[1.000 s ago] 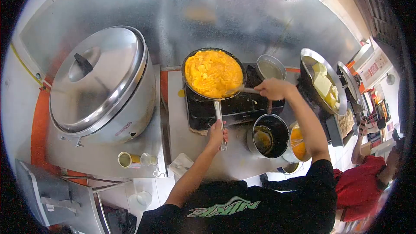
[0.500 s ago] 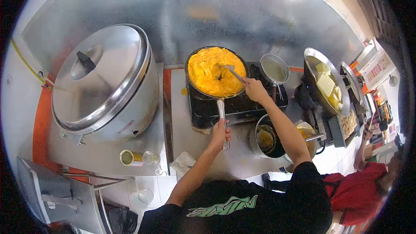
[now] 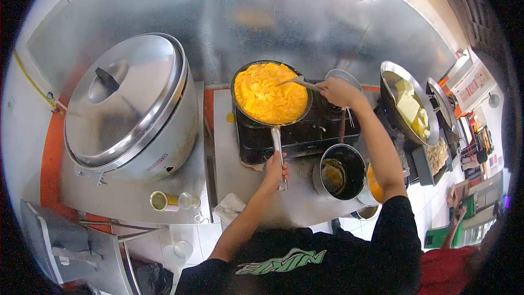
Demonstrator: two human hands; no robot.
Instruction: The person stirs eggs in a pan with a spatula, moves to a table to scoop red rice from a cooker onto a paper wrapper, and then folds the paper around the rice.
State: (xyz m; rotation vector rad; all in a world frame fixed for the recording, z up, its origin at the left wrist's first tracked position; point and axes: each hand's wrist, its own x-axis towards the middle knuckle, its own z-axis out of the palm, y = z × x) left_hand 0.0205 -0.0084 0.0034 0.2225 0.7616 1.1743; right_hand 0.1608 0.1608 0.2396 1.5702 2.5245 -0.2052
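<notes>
My left hand [image 3: 277,169] is wrapped round the metal handle of a frying pan [image 3: 275,137]. The pan sits over a black portable stove [image 3: 322,137]. Soft yellow scrambled egg [image 3: 270,95] fills the pan almost to its rim. In my right hand [image 3: 343,93] is a spatula [image 3: 300,81], its blade reaching in over the egg at the pan's right side. A strainer [image 3: 349,76] lies behind my right hand, which partly covers it. Below my right forearm stands a dark-lined pot [image 3: 353,172] with some yellow residue in it.
A large lidded cooker [image 3: 174,125] stands at the left. To the right, a wok [image 3: 387,68] holds yellowish blocks, with a tray of crumbly food [image 3: 436,158] below it. An open can [image 3: 159,201] sits near the counter's front edge. A person in a red shirt [image 3: 447,267] is at the lower right.
My right hand has moved right and up with the spatula, away from the pan's middle. The egg surface has closed where a dark gap showed. The person in red has shifted lower.
</notes>
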